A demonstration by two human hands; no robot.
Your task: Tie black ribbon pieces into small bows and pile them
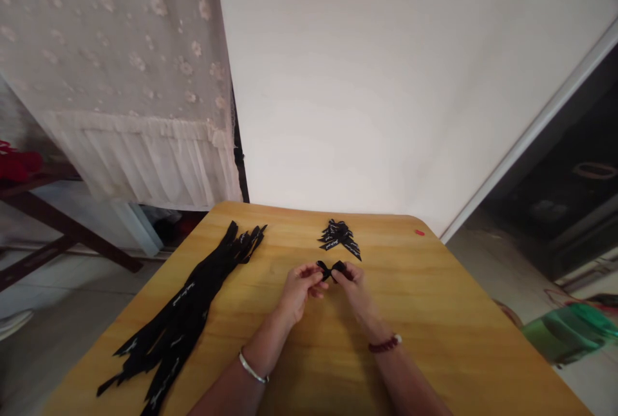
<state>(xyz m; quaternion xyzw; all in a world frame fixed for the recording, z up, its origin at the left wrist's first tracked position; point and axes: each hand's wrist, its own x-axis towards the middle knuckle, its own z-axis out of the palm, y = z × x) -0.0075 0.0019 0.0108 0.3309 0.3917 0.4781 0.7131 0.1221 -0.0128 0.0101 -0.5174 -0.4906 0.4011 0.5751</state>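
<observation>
Both hands meet over the middle of the wooden table [396,313]. My left hand [302,286] pinches the left loop of a small black ribbon bow [329,272]. The bow's right loop is between the thumb and fingers of my right hand [351,279]. Just beyond the hands lies a small pile of black bows [339,236] with white lettering on their tails. A long bundle of black ribbon strips [193,303], also with white lettering, is spread on the left part of the table.
A small red item [419,232] lies near the far right corner. The table's far edge meets a white wall [347,94]. A lace curtain [145,81] hangs at the left, and a green container [567,332] stands on the floor at the right.
</observation>
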